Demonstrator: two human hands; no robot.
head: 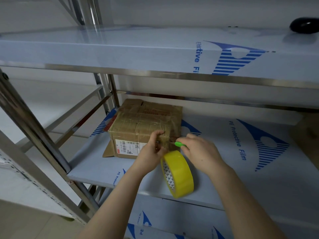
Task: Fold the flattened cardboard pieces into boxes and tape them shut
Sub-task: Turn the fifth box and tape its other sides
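Now, view: head camera, looking down into a steel rack.
Box (pixel 138 128): on the middle shelf (pixel 96 166), towards its left end, flaps down, top and sides glossy with tape; a white label (pixel 128 147) on the near face.
Scrap (pixel 107 151): flat cardboard poking out from under the box at its near left corner.
Left hand (pixel 151 149): at the near right corner of the box, grip curled over the top edge, thumb side against the near face, holding the box.
Right hand (pixel 198 152): just right of that corner, grip clamped on a green cutter (pixel 179 144) whose tip points at the corner. Blade too small to see.
Roll (pixel 179 175): yellow tape, on edge, just below both hands at the shelf's front edge. Cannot tell what carries it; it touches the left hand's heel.
Strip: a thin line seems to run from the corner to the cutter; too faint to be sure.
Step, my reading: this box is folded and sealed, and the tape is being cut free of the roll.
Next move calls for: the strip held taut, blade drawn across it clear of the left fingers, then the loose end pressed flat on the side.
Risk: slack tape will wrinkle or stick to itself.
Elsewhere: upper shelf (pixel 120 49) carries a dark round thing (pixel 303 25) at far right.
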